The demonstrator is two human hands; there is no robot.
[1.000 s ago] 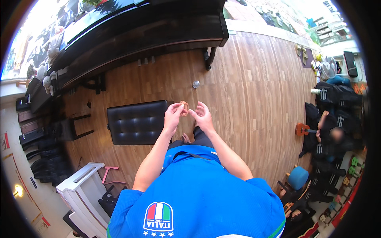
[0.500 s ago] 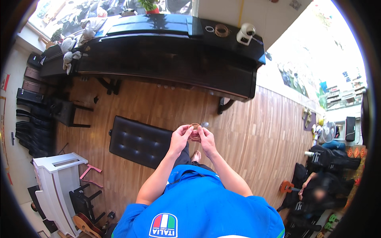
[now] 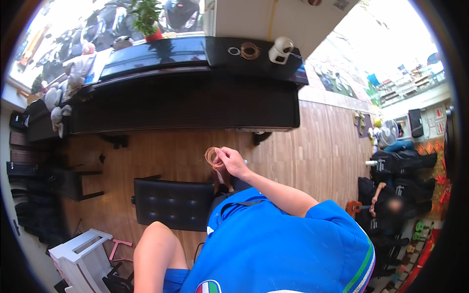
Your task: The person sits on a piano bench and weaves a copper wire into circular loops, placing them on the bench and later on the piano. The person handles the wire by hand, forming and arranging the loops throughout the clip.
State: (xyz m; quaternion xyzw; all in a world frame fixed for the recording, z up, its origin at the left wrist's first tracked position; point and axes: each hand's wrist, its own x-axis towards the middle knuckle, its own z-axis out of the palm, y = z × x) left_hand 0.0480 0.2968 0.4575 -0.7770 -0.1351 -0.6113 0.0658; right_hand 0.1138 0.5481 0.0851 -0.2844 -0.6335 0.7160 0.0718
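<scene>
A thin coil of copper-coloured wire (image 3: 210, 156) hangs from my right hand (image 3: 231, 162), whose thumb and fingers pinch one side of its loop. The hand is in front of my body, over the wooden floor and just beyond the right end of the black padded bench (image 3: 171, 202). My left arm (image 3: 155, 249) is bent, with the elbow toward the piano; the hand itself lies outside the picture. On top of the black upright piano (image 3: 195, 105) lie a brown coil (image 3: 250, 45) and a smaller pale ring (image 3: 234, 51).
A white camera device (image 3: 280, 51) stands by the coils, and a potted plant (image 3: 146, 19) behind the piano. Grey plush toys (image 3: 57, 115) sit at its left end. A white piano-like cabinet (image 3: 80, 254) is at lower left. On the right, a person (image 3: 378, 195) holds a small guitar (image 3: 352, 208).
My left hand has let go of the coil and left the picture. The right hand alone keeps the coil, a little further left. The view has shifted, and more of the piano top shows.
</scene>
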